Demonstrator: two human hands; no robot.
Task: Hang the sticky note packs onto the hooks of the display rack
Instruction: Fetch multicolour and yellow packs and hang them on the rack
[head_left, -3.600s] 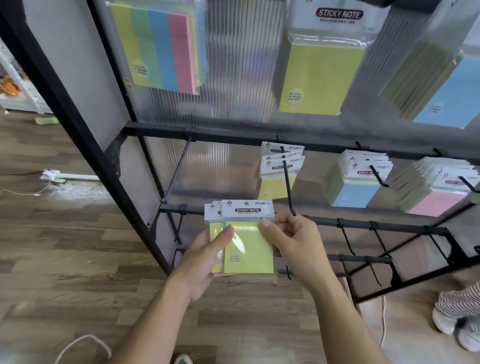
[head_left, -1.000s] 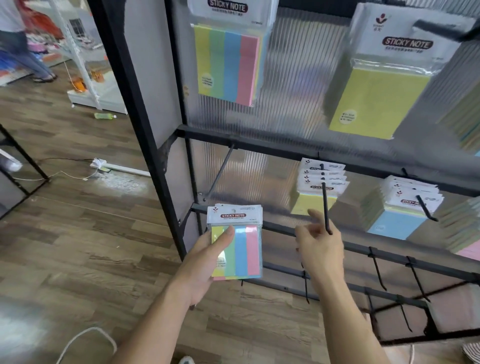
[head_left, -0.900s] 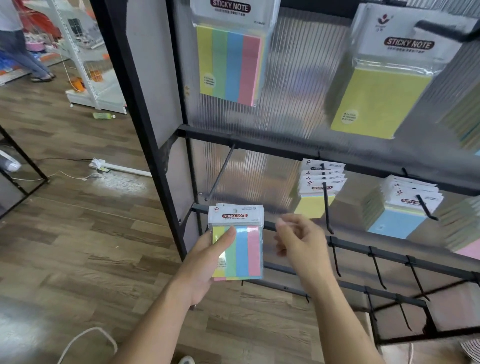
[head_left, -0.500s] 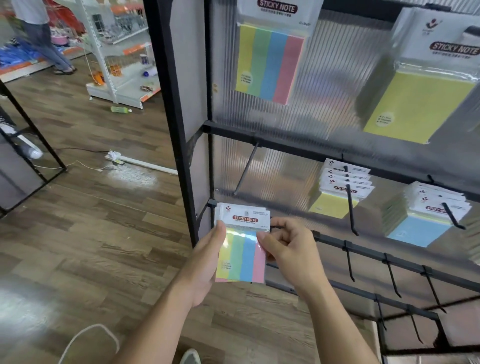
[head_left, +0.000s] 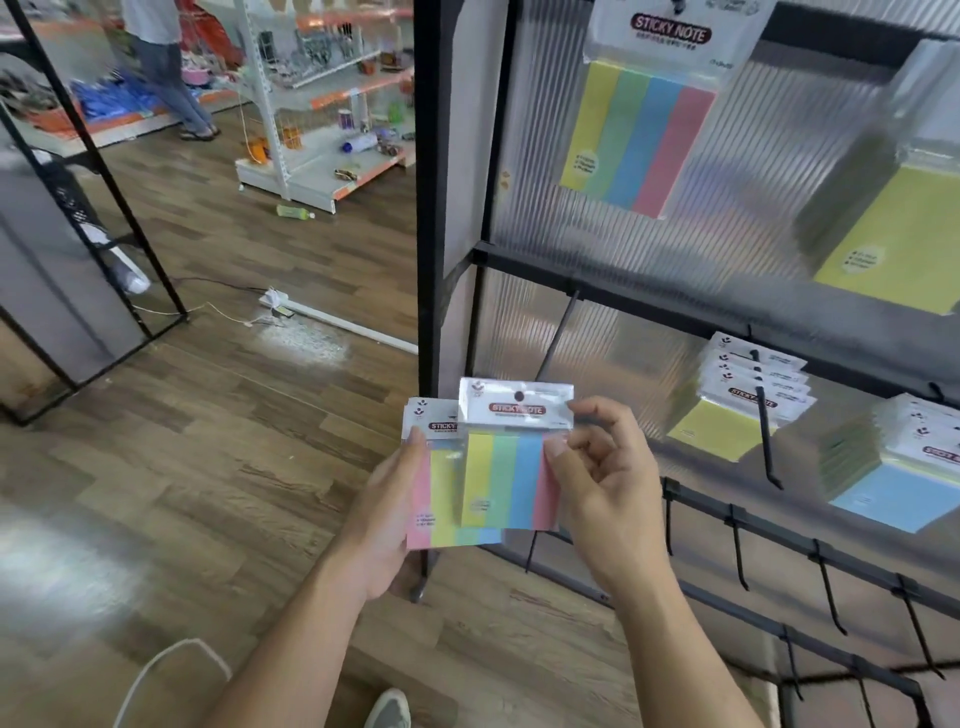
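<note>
My right hand (head_left: 602, 483) pinches the right edge of a striped sticky note pack (head_left: 506, 473), lifted slightly off the stack. My left hand (head_left: 387, 512) holds the remaining striped packs (head_left: 441, 499) from the left, thumb on the front. Both are in front of the black display rack (head_left: 597, 283). An empty long hook (head_left: 558, 335) slants down just above the lifted pack. To the right, yellow packs (head_left: 737, 400) hang on a hook, and blue packs (head_left: 904, 467) hang further right. A large striped pack (head_left: 644, 124) and a large yellow pack (head_left: 898, 228) hang on the upper row.
Several empty black hooks (head_left: 737, 551) line the lower rails on the right. A power strip with cables (head_left: 275, 301) lies on the wooden floor at left. Another black frame (head_left: 104, 171) stands far left. A person (head_left: 166, 67) stands by white shelves (head_left: 322, 104) in the background.
My right hand has separated the front striped pack from the stack and shifted it up and right. My view has swung left and closer to the rack.
</note>
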